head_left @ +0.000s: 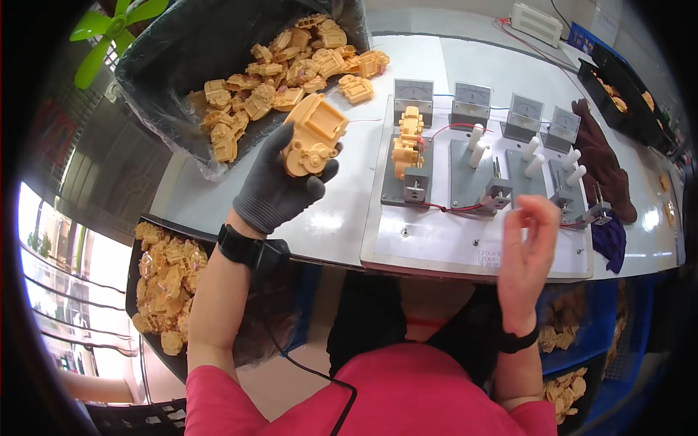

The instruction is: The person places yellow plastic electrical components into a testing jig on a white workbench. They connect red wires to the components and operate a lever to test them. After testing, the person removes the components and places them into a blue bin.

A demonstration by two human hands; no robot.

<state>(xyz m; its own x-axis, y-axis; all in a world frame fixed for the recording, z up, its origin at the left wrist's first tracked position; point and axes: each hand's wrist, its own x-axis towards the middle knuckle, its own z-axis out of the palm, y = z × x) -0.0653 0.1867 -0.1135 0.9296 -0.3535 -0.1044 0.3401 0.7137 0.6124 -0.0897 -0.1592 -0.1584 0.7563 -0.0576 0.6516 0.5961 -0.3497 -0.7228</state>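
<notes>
Nearest to us, at the lower left below the table edge, we saw a dark tray (136,287) filled with yellow plastic parts (166,287), and at the lower right a blue bin (592,341) holding more of the same pieces. Our right hand (525,251) hung bare above the near edge of the white test board (407,243), fingers loosely curled and holding nothing. Our gloved left hand (280,185) was clamped around a yellow plastic housing (313,136), lifted above the table just left of the board. On the board, another yellow housing (407,142) sat in the leftmost fixture, in front of a row of four gauges (480,105). Farther off, a black-lined bin (182,65) at the upper left held a heap of yellow housings (283,65). At the far right, a black tray (625,94) carried a few yellow pieces, beside a dark brown cloth (600,156).
</notes>
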